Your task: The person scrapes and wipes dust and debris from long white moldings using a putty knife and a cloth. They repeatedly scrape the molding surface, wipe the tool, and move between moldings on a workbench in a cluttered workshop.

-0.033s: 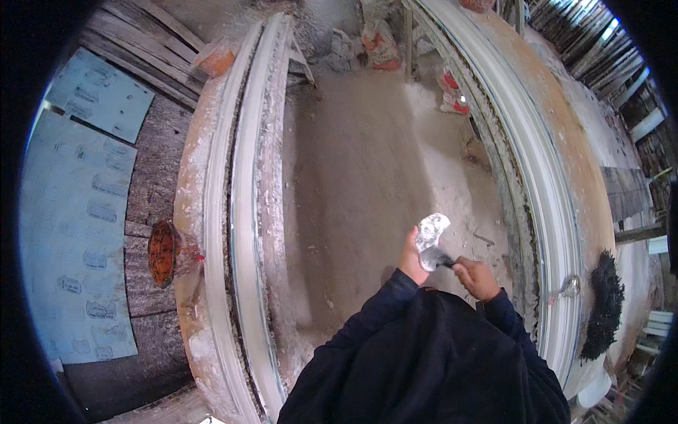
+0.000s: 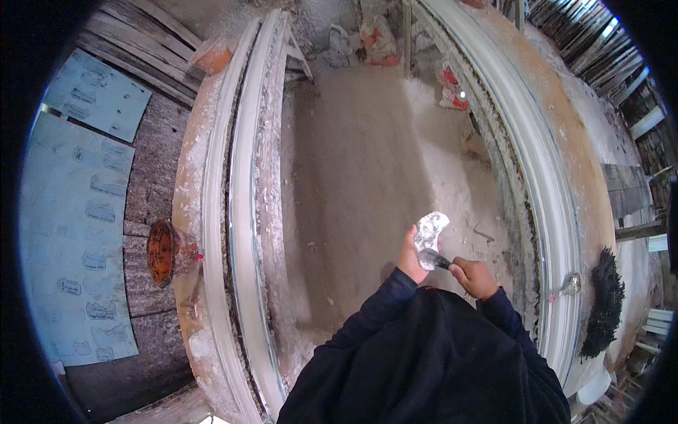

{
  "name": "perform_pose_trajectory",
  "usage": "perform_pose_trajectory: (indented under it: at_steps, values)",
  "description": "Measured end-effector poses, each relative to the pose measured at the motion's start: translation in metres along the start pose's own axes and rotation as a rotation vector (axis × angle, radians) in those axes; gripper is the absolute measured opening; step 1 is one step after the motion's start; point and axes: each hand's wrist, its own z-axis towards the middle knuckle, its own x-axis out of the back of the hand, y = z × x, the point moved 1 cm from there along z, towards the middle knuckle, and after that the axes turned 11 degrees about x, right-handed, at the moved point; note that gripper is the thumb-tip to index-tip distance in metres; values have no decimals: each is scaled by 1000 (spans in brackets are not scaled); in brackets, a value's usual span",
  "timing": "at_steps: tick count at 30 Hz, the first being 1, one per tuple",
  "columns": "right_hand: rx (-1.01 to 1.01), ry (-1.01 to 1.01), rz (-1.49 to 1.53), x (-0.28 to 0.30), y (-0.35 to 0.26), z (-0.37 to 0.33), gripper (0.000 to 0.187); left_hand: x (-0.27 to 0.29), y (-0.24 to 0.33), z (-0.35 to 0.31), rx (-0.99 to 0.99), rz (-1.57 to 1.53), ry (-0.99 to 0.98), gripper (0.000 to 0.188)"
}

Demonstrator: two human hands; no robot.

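In the head view, the left hand (image 2: 409, 259) has its fingers wrapped around 1 curved white piece (image 2: 432, 227) with grey smudges, held up in front of the person's body above the floor (image 2: 360, 169). The right hand (image 2: 475, 278) has its fingers closed around the dark handle of 1 tool (image 2: 441, 262); its greyish head overlaps the near end of the piece, though actual contact is hard to tell.

On the left desk (image 2: 191, 145), beside 2 long white mouldings (image 2: 245, 184), stands 1 orange bucket (image 2: 185, 256), its mouth showing dark patches across the orange inside; I cannot tell how deep any contents are. Farther up the same desk is 1 orange basin (image 2: 215, 61), its contents unclear. At the far end, 1 red-and-white sack (image 2: 381, 44) and 1 whitish sack (image 2: 342, 49) sit near each other; 1 more red-marked sack (image 2: 452, 90) is near the right desk (image 2: 575, 159). What the sacks hold is hidden. At lower right is 1 white container (image 2: 595, 387), its inside not visible.
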Motion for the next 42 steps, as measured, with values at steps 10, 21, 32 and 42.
perform_pose_trajectory:
  at_steps: [10,21,32,42]
  values:
    - [-24,-58,85,-39,7,7,38,42,17,5,-77,-28,11,47]
    - [-577,261,125,-53,19,44,39,58,66,12,32,-23,-259,46]
    - [-531,174,-117,-75,-8,65,51,66,89,7,143,-40,33,42]
    - [-758,171,-110,-89,-6,71,48,93,83,18,224,-60,103,39]
